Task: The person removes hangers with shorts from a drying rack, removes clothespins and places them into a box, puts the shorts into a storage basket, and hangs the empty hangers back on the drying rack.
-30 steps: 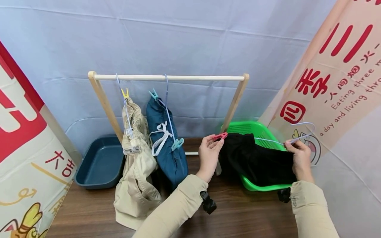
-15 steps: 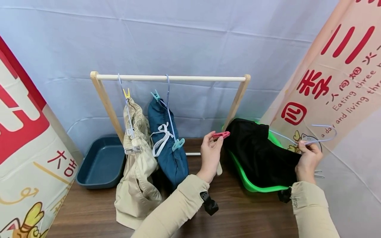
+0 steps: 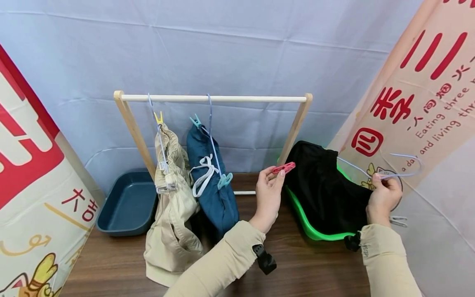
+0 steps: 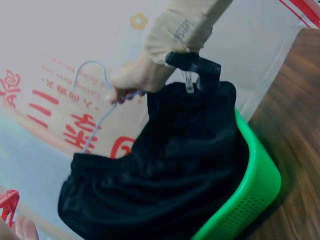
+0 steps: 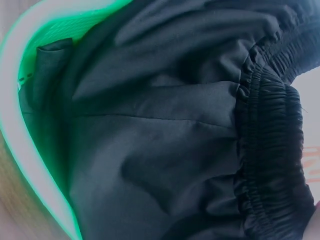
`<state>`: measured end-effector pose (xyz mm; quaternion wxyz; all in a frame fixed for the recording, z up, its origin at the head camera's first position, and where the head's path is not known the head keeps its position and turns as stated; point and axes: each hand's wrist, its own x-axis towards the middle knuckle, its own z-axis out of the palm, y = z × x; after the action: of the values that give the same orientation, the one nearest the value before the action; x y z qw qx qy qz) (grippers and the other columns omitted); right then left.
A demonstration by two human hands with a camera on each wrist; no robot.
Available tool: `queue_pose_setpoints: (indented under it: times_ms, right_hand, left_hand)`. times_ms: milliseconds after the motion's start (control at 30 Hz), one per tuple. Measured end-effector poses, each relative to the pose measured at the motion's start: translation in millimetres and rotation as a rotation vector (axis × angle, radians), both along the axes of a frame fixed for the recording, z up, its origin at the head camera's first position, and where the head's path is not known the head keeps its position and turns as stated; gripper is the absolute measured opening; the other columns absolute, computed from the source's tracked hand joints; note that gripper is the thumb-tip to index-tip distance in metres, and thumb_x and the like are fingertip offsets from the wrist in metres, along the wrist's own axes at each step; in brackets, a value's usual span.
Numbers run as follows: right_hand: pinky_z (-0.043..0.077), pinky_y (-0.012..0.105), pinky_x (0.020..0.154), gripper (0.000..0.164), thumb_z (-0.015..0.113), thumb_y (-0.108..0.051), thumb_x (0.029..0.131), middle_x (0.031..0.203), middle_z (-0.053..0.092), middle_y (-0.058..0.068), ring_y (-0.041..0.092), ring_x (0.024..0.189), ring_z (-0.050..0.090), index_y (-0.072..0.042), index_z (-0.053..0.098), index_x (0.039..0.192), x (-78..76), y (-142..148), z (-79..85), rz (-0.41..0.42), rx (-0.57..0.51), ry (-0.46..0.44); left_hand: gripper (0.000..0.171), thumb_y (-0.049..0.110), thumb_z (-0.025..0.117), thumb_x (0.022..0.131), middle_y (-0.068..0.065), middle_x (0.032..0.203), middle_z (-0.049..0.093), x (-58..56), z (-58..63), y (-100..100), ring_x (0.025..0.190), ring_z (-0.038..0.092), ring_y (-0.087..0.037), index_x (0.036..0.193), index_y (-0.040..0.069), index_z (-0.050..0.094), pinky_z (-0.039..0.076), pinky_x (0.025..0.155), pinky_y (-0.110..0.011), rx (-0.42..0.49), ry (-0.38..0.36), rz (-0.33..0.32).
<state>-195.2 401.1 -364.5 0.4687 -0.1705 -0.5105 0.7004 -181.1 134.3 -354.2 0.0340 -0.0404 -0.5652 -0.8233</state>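
Observation:
My left hand (image 3: 269, 197) pinches a red clothespin (image 3: 284, 168) between thumb and fingers, close to the left end of a black pair of shorts. In my right hand (image 3: 384, 198) I grip a light blue wire hanger (image 3: 354, 166) near the base of its hook. The black shorts (image 3: 326, 187) hang from the hanger by their elastic waistband (image 5: 267, 140), their lower part inside the green basket (image 3: 306, 222). A pale clothespin (image 3: 398, 221) shows at the waistband's right end, just beyond my right wrist.
A clothes rack (image 3: 215, 98) stands at the back. On it hang beige trousers (image 3: 172, 222) with a yellow clothespin (image 3: 158, 118) and blue shorts (image 3: 213, 185) with light blue clothespins (image 3: 224, 180). A dark blue basin (image 3: 126, 204) sits left on the wooden table (image 3: 107, 264).
My right hand has moved right and lifted the hanger, drawing the black shorts up. My left hand with the red clothespin has shifted slightly right, turning the clothespin a little.

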Motion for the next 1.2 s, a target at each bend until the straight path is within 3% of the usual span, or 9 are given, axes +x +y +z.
queue_pose_setpoints:
  times_ms: [133, 433, 667, 833, 1000, 1200]
  right_hand:
    - [0.038, 0.009, 0.062, 0.035, 0.062, 0.007, 0.086, 0.065, 0.055, -0.012, 0.004, 0.069, 0.046, -0.019, 0.064, 0.062, -0.3, -3, 0.3, -0.008, 0.073, -0.091]
    - [0.041, 0.006, 0.063, 0.033, 0.063, 0.003, 0.087, 0.064, 0.060, -0.017, -0.001, 0.067, 0.051, -0.022, 0.068, 0.067, -2.1, -6, -3.4, 0.068, 0.146, -0.162]
    - [0.041, 0.004, 0.061, 0.027, 0.067, -0.005, 0.087, 0.064, 0.060, -0.018, -0.003, 0.067, 0.051, -0.023, 0.068, 0.067, -5.2, -6, -6.7, 0.097, 0.134, -0.229]
    - [0.041, 0.005, 0.061, 0.027, 0.066, -0.005, 0.087, 0.064, 0.059, -0.018, -0.003, 0.065, 0.051, -0.023, 0.069, 0.067, -5.7, -6, -7.2, 0.101, 0.150, -0.255]
    - [0.041, 0.005, 0.061, 0.028, 0.066, -0.006, 0.088, 0.062, 0.059, -0.018, -0.003, 0.064, 0.050, -0.023, 0.068, 0.066, -6.1, -7, -4.7, 0.122, 0.137, -0.287]
    - [0.041, 0.006, 0.061, 0.026, 0.067, -0.007, 0.087, 0.060, 0.059, -0.018, -0.002, 0.065, 0.051, -0.023, 0.068, 0.066, -6.7, -8, -5.7, 0.135, 0.115, -0.317]
  left_hand:
    - [0.042, 0.024, 0.057, 0.097, -0.017, 0.123, 0.057, 4.4, 6.7, 0, 0.103, 0.060, -0.021, 0.132, 0.003, 0.047, 0.052, 0.088, -0.029, -0.006, 0.004, -0.031]
    - [0.040, 0.022, 0.057, 0.097, -0.017, 0.123, 0.057, 11.9, 30.6, -8, 0.104, 0.060, -0.021, 0.131, 0.003, 0.047, 0.052, 0.091, -0.028, 0.052, 0.053, -0.070]
    - [0.038, 0.017, 0.056, 0.097, -0.018, 0.125, 0.056, 16.6, 56.3, -22, 0.107, 0.061, -0.023, 0.131, 0.002, 0.047, 0.053, 0.091, -0.027, 0.102, 0.113, -0.090]
    - [0.036, 0.013, 0.054, 0.098, -0.019, 0.125, 0.056, 23.5, 81.4, -40, 0.100, 0.062, -0.014, 0.131, 0.000, 0.046, 0.053, 0.090, -0.026, 0.154, 0.147, -0.115]
    - [0.034, 0.010, 0.052, 0.098, -0.020, 0.122, 0.059, 26.8, 103.0, -57, 0.092, 0.062, -0.007, 0.129, 0.000, 0.046, 0.053, 0.086, -0.024, 0.183, 0.184, -0.082]
    - [0.031, 0.011, 0.051, 0.098, -0.014, 0.118, 0.060, 21.3, 119.0, -81, 0.093, 0.063, -0.008, 0.128, 0.001, 0.048, 0.053, 0.082, -0.022, 0.237, 0.205, 0.007]
